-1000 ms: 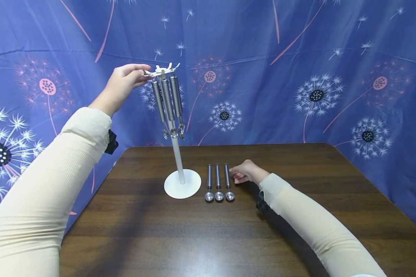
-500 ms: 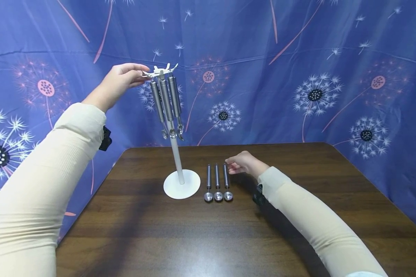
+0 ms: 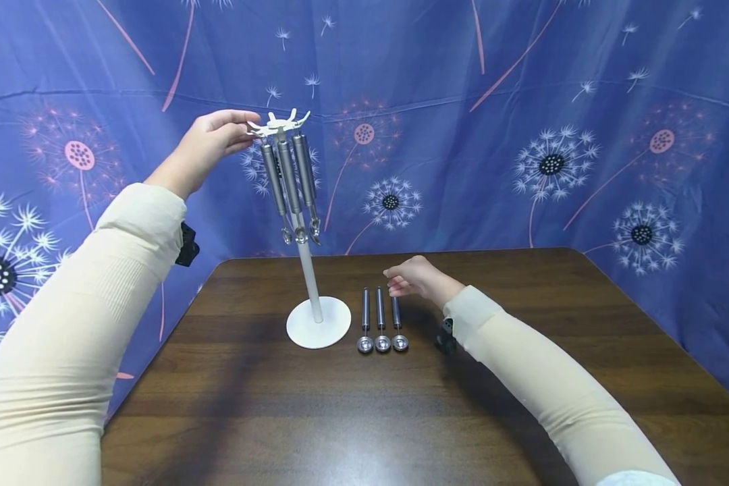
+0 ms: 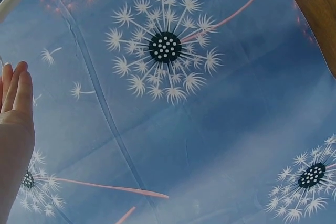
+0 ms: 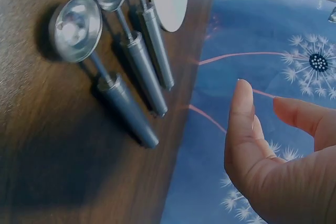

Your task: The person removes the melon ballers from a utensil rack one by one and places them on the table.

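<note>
My left hand point(image 3: 209, 143) pinches the end of one hook at the top of a white utensil stand point(image 3: 308, 273). Three steel-handled utensils point(image 3: 288, 177) hang from the stand's hooks, small metal heads downward. On the table, three steel scoops point(image 3: 381, 310) with round bowls lie side by side, handles pointing away from me. My right hand point(image 3: 418, 278) hovers just beyond the handle of the rightmost scoop point(image 5: 128, 111), partly covering its end in the head view. Thumb and fingers of that hand are apart, with nothing between them in the right wrist view.
The brown wooden table point(image 3: 352, 412) reaches back to a blue curtain point(image 3: 455, 169) with a dandelion print. The stand's round white base point(image 3: 304, 334) sits just left of the scoops. A black wrist camera point(image 3: 188, 244) is strapped at each cuff.
My right hand has moved left and away from me, from beside the rightmost scoop's handle to over its far end. My left hand stays at the hook; the scoops lie unmoved.
</note>
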Motion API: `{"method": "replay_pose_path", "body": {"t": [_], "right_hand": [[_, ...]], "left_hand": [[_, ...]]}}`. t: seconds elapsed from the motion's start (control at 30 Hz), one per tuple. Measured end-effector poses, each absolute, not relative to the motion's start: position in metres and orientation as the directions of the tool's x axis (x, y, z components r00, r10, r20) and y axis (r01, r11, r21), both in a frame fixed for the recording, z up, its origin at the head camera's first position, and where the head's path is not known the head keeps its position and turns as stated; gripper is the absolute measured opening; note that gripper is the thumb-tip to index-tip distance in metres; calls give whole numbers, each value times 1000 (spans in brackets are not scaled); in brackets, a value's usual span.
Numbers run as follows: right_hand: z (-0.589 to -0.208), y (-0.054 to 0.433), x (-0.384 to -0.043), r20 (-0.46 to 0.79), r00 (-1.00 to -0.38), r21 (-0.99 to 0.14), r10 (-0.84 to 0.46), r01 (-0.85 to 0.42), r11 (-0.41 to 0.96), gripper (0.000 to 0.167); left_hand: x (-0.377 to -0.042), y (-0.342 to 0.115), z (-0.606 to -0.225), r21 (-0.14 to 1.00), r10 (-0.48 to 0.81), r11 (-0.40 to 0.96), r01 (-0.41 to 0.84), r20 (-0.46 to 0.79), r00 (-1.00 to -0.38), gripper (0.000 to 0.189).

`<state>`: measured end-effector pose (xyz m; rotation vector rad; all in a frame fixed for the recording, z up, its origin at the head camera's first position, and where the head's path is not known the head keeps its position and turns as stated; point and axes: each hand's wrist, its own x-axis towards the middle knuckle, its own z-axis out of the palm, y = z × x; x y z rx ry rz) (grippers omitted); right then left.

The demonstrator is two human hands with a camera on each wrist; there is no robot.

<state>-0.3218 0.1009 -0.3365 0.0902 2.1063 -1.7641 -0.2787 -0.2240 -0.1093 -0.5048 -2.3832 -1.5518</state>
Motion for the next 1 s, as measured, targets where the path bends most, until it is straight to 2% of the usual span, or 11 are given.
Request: {"method": "replay_pose_path", "body": {"t": [0.23,0.33,0.47,0.57,1.0], "right_hand": [[-328,94,-320,-321,-921,-939,-222,279,200,39],[-323,91,-320,-315,-920,-944,-235,277,180,40],[-315,88,-319,-288,-925,-954,-247,255,155,40],[-307,85,-319,-264,-931,-963,-253,237,133,39],[-275,67,-318,-206,-939,-977,-277,183,105,34]], "left_hand": [[-279,-222,-110,828,127,398,394,376,-918,42],[-279,-221,-111,864,116,325,385,367,-923,41],[-280,-220,-113,912,118,162,377,361,-925,41],[-280,-219,-114,920,123,103,379,366,-922,42],[-278,-219,-115,914,112,84,398,388,-915,45]]}}
